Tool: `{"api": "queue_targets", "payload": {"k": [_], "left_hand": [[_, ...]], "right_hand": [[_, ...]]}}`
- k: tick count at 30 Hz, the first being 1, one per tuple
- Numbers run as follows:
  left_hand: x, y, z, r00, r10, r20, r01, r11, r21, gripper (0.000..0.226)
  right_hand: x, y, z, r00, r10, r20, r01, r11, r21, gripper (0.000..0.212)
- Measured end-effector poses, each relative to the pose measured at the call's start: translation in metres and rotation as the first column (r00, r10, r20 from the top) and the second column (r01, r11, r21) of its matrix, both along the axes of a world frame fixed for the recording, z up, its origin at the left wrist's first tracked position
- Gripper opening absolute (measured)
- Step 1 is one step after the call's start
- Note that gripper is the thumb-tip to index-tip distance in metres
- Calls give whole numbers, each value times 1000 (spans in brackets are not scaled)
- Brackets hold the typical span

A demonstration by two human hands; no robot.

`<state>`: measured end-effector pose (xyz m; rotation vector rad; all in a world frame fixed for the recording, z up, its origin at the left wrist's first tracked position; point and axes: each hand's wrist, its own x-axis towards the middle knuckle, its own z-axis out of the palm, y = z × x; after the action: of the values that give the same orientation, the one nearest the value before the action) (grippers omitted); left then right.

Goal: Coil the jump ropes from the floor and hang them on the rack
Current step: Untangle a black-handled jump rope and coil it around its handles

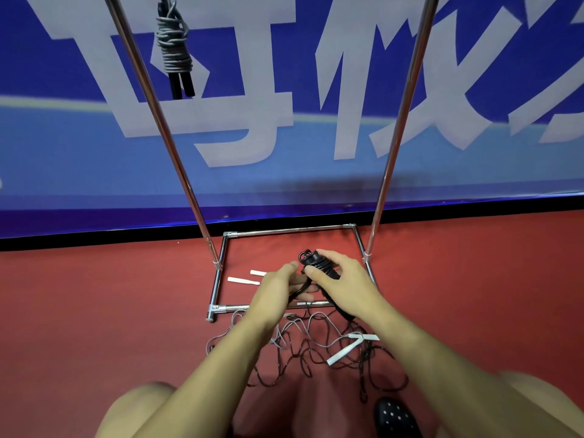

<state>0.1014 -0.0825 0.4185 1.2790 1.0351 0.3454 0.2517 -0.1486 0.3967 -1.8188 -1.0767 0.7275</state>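
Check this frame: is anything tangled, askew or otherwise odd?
Yes. Loose ropes, grey and dark, lie overlapped in a tangle on the red floor, not yet coiled. Two white handles lie crossed in it. One coiled rope hangs neatly on the rack.

- The rack [286,230] stands on the floor [94,311] just before the banner wall [284,90].
- 1 coiled rope [173,47] hangs near the rack's left upright.
- 2 handles [245,277] lie on the floor inside the rack's base frame, at its left.
- Both hands [278,284] meet above the frame's near bar, around a rope bundle [319,267].
- Loose ropes [316,352] sprawl on the floor before the rack, between the person's knees.
- A shoe [395,417] sits nearest, right of the ropes.
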Motion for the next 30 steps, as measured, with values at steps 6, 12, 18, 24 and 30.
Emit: {"api": "queue_targets", "payload": {"k": [6, 12, 18, 24, 30], "left_hand": [[-3, 8, -1, 1000, 12, -7, -12, 1000, 12, 58], [-6, 3, 3, 1000, 16, -22, -14, 996, 83, 62], [-7, 6, 7, 997, 68, 47, -68, 998, 3, 46], [-4, 8, 8, 970, 19, 244, 6, 995, -101, 50], [-6, 8, 14, 964, -55, 261, 95, 985, -145, 50]], "right_hand": [[4, 1, 6, 994, 111, 14, -110, 992, -65, 47], [7, -1, 7, 987, 108, -115, -105, 994, 36, 43], [7, -6, 23, 936, 143, -321, -125, 989, 75, 39], [8, -10, 40, 732, 130, -669, -201, 979, -31, 50], [-6, -18, 49, 542, 129, -831, -266, 964, -23, 55]]}}
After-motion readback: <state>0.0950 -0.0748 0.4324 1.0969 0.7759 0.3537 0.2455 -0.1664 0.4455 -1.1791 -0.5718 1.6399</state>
